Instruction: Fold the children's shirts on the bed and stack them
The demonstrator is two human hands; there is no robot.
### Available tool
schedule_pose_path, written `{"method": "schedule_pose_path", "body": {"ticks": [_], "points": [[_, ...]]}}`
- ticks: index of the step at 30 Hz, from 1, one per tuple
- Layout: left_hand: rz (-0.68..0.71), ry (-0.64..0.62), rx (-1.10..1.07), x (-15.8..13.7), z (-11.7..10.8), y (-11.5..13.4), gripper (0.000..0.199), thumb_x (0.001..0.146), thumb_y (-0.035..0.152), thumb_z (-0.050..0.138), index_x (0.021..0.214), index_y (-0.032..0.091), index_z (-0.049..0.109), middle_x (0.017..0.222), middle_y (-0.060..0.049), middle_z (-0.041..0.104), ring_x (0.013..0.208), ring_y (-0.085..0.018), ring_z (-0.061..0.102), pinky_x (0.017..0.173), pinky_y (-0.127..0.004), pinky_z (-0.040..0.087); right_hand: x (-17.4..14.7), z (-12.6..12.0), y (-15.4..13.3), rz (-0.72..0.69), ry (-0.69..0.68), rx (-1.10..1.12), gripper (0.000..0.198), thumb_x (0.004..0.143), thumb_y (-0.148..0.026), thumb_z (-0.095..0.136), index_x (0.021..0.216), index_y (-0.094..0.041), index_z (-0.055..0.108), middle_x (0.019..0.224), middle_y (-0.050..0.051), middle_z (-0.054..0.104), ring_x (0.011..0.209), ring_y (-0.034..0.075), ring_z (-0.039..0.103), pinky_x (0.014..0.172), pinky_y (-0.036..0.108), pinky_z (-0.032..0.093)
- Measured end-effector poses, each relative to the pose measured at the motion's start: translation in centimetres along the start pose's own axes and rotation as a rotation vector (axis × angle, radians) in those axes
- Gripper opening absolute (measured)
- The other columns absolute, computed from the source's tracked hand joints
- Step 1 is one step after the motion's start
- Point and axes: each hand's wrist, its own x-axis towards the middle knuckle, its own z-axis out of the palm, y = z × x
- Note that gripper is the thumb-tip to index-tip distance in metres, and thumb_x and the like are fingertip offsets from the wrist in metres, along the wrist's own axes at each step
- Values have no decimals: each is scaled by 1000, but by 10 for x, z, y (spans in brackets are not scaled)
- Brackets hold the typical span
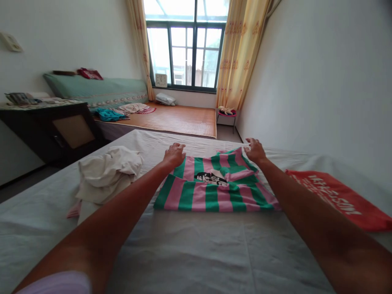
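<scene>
A shirt [211, 200] with green and pink stripes lies partly folded on the pale sheet [208, 253], its lower part turned up over a black-and-white face print. At its far left corner is my left hand [175, 154], fingers loosely bent and apart, nothing seen in it. My right hand [255, 151] hovers by the far right corner, beside the raised edge of the cloth, with thumb and fingers spread. Whether either hand touches the fabric I cannot tell.
A crumpled cream cloth [108, 173] lies to the left, and a red bag with white lettering [333, 198] to the right. Beyond are a mat-covered bed [183, 118], a dark cabinet [73, 126] and a small stool [227, 113] near the curtain. A white wall runs along the right.
</scene>
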Motion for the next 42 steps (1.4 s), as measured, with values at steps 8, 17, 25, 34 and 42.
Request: {"method": "schedule_pose_path", "body": {"ticks": [8,17,25,34,42], "points": [[509,-300,-80,-74,8,51,47,91,50,40,133,30,49,141,-5,46,129,-26,40,105,-40,29,-56,-19,-1,-42,-543,-187,36,84,-49,52,81,-17,70,80,10,70,75,22,63,64,27,41],[85,-331,-137,-51,7,150,50,80,63,45,74,20,70,81,-10,70,83,-27,65,69,-30,45,-90,-22,18,173,-449,363,35,68,-51,66,72,-17,67,63,1,65,64,18,60,56,24,42],[64,-59,-523,-46,54,154,12,73,22,60,83,21,67,84,-3,71,82,-20,65,71,-27,47,-100,-41,15,212,-378,991,34,63,-38,71,91,-21,62,77,0,71,68,18,64,67,30,51],[156,-43,-838,-36,63,148,30,77,15,55,105,15,66,93,-4,73,84,-14,67,73,-22,52,-98,-50,18,84,-325,981,22,66,-40,68,74,-19,68,84,3,72,82,21,64,79,35,49],[358,-150,-663,-53,45,140,39,67,4,50,100,19,66,80,3,70,77,-13,64,76,-24,50,-106,-67,34,-26,-640,736,26,70,-35,63,51,-17,60,99,8,71,102,25,61,93,38,42]]}}
